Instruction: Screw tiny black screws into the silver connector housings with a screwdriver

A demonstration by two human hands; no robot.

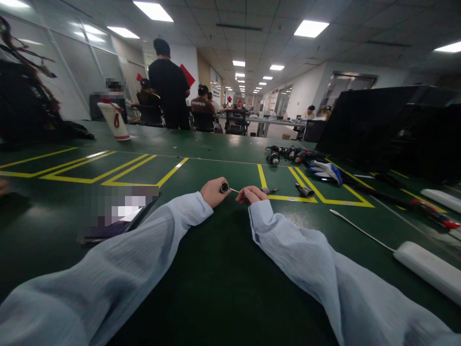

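My left hand (215,192) is closed round a short round metal connector (224,187), its dark open end turned toward me. From my right hand (252,195), fingers pinched together, a thin metal shaft (234,191) reaches across to the connector's side. The shaft's other end is hidden in my fingers, and I cannot tell if its tip touches. Just beyond my right hand lies a small dark pointed piece (269,191). A metal cylindrical part (304,190) rests on the table to its right.
Yellow tape marks the green table (216,278). A phone-like slab (118,216) lies left, behind it a paper cup (114,120). Cabled connectors (275,157), a blue-white glove (326,171), a white cable (360,229) and a power strip (428,269) lie right. People are beyond.
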